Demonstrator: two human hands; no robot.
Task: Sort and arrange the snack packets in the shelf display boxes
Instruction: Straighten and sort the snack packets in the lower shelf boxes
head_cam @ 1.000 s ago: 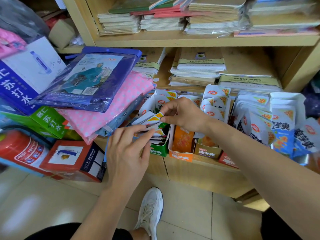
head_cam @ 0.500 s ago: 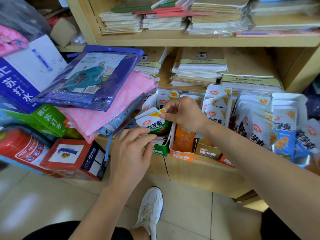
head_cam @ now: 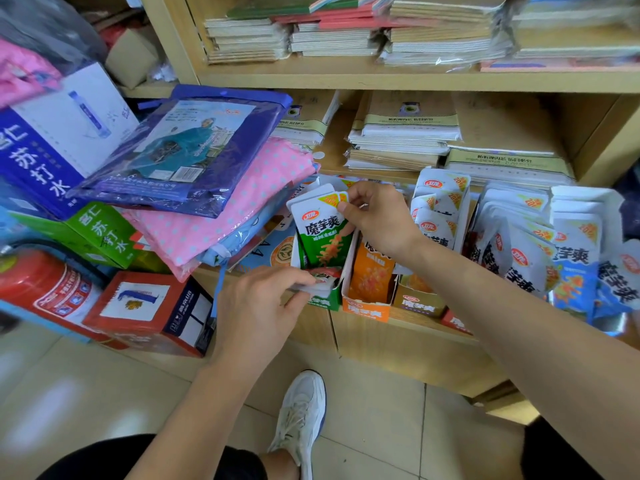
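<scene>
You wear a white lace-up sneaker (head_cam: 299, 420) with a blue edge along its sole. Left of the sneaker, black cloth (head_cam: 138, 459) covers your thigh. Your left hand (head_cam: 256, 306) and right hand (head_cam: 377, 216) are bare, as are both forearms.

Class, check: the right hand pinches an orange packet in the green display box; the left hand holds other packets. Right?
No. In the head view the right hand pinches a green packet, not orange, in the green display box; the left hand holds other packets.
</scene>
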